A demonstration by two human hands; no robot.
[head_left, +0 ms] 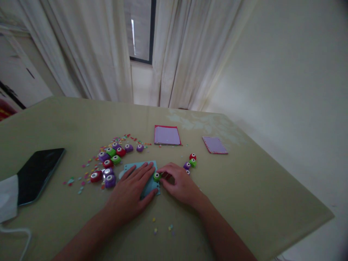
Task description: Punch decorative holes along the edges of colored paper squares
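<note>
My left hand [133,188] lies flat with its fingers stretched out on a light blue sheet of paper [150,188] on the table. My right hand [178,183] is closed in a pinch on a small green paper punch [157,176] at the sheet's right edge. A cluster of several red, green and purple punches [111,161] lies to the left of the sheet. Three more punches [190,162] sit just beyond my right hand.
Two pink-purple paper pads [166,135] [214,145] lie farther back. Coloured paper bits [89,170] are scattered at the left. A black phone [36,174] rests near the left edge on a white thing. The beige table [244,188] ends at the right; curtains hang behind.
</note>
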